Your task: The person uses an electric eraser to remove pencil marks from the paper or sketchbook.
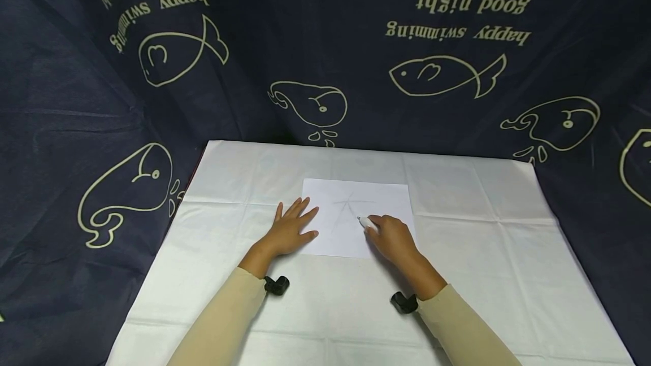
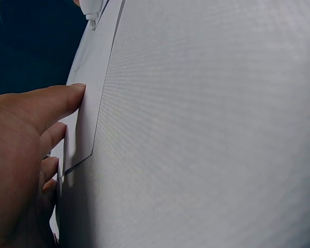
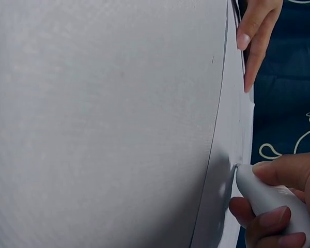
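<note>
A sheet of white paper (image 1: 341, 242) lies on the cloth-covered table, with faint grey lines (image 1: 351, 202) crossing like part of a star. My right hand (image 1: 395, 240) grips a white correction pen (image 1: 367, 223), its small metal tip at the paper near the end of one line. In the right wrist view, thumb and fingers wrap the pen's thick body (image 3: 274, 199). My left hand (image 1: 290, 230) lies with spread fingers over the paper's left edge. The left wrist view shows the thumb (image 2: 62, 103) along the paper and the pen's tip (image 2: 92, 23) beyond it.
A creased white cloth (image 1: 458, 275) covers the table. Behind and to the left hangs a dark blue curtain (image 1: 305, 27) printed with fish, whales and lettering. Small black devices (image 1: 277, 285) sit at both wrists, by the beige sleeves (image 1: 224, 315).
</note>
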### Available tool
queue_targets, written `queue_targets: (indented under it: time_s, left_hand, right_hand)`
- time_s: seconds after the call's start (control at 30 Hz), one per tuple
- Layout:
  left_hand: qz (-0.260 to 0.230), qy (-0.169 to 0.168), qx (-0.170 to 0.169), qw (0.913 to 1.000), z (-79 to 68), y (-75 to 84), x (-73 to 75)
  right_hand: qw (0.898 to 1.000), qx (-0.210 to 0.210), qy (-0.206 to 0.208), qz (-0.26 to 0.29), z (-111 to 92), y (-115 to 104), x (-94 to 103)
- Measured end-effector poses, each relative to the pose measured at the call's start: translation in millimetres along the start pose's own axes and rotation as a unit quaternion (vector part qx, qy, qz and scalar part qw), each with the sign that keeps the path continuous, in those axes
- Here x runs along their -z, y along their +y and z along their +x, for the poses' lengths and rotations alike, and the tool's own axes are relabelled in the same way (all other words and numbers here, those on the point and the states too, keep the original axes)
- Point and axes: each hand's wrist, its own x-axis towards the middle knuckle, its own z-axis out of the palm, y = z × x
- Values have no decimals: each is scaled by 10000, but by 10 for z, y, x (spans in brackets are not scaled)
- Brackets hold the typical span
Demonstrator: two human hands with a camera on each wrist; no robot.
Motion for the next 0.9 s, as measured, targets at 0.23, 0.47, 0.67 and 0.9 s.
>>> queue_targets:
  time_s: [0.23,0.47,0.67,0.9]
  left_hand:
    - [-18,21,-16,10000,1,-3,-8]
    - [16,26,-4,10000,9,-10,-15]
    - [44,14,-10,10000,13,-14,-16]
    - [51,-1,-5,10000,17,-17,-20]
  right_hand:
    - [10000,18,-90,-24,1,-7,7]
    - [9999,-10,-115,-32,4,-15,15]
    - [9999,22,-83,-92,3,-14,16]
    - [9998,6,-103,-148,14,-6,14]
